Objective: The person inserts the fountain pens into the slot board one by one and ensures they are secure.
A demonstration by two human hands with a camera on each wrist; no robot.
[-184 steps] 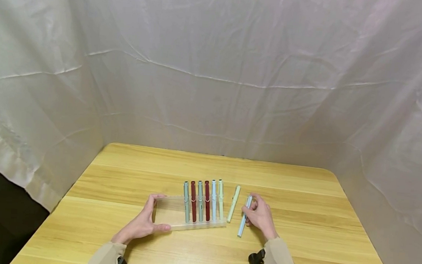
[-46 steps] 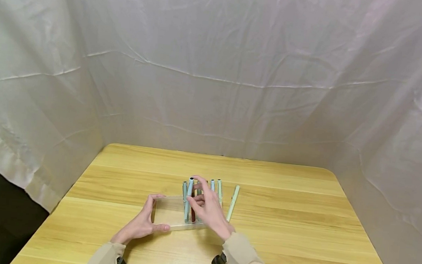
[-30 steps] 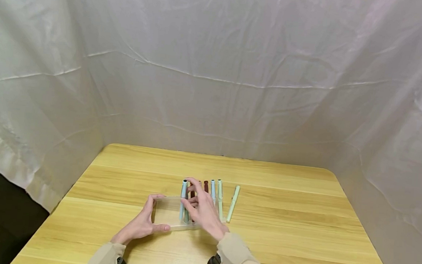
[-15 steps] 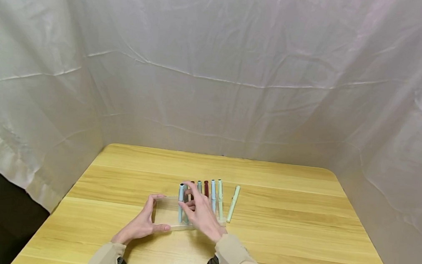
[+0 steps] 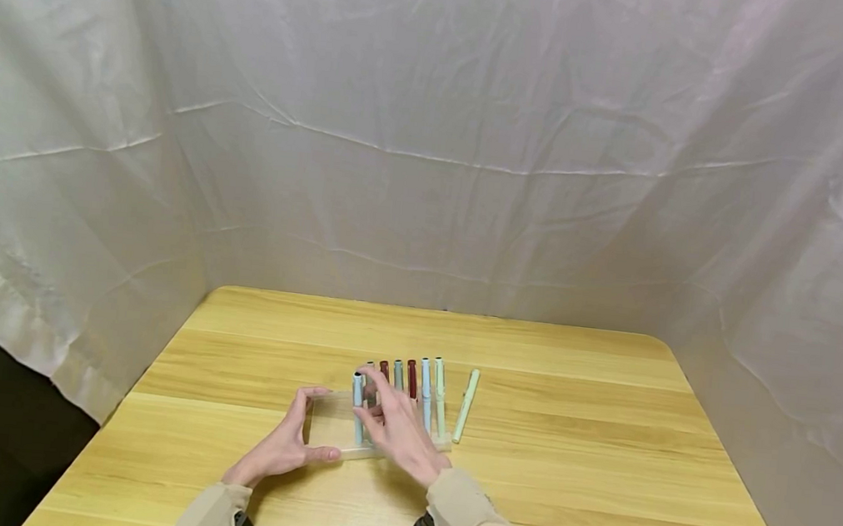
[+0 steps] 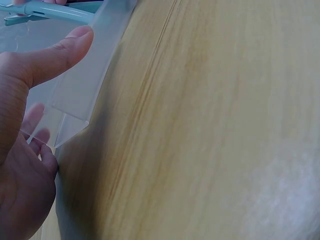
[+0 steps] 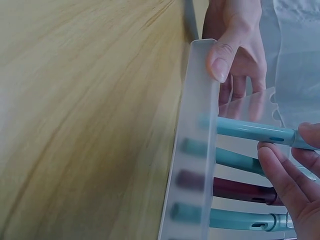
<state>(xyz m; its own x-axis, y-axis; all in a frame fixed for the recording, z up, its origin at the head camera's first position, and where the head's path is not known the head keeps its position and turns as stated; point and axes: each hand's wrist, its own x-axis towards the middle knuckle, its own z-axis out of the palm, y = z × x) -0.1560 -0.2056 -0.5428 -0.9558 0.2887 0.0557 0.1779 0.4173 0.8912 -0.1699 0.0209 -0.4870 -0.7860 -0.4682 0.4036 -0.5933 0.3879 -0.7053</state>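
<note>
My left hand point(image 5: 285, 443) grips the left end of a clear plastic pen stand point(image 5: 328, 422), thumb along its front lip. With thumb and fingers my right hand point(image 5: 403, 428) pinches a light blue pen point(image 5: 358, 408), its lower end behind the stand's frosted front lip point(image 7: 197, 100) in the right wrist view. Right of that pen, a row of pens leans in the stand: a grey-green pen point(image 7: 240, 160), a dark red pen point(image 7: 242, 191), another grey-green pen point(image 5: 399, 371), another dark red pen point(image 5: 412, 375), a light blue pen point(image 5: 426, 393) and a pale green pen point(image 5: 440, 398). My right hand partly hides several.
One loose pale green pen point(image 5: 466, 406) lies on the wooden table point(image 5: 600, 462), just right of the stand. A pale curtain point(image 5: 444, 173) hangs behind the table and along both sides.
My right hand picked up the light blue pen from the table right of the stand and brought it left into the stand, shifting it further left lately. My left hand stays put.
</note>
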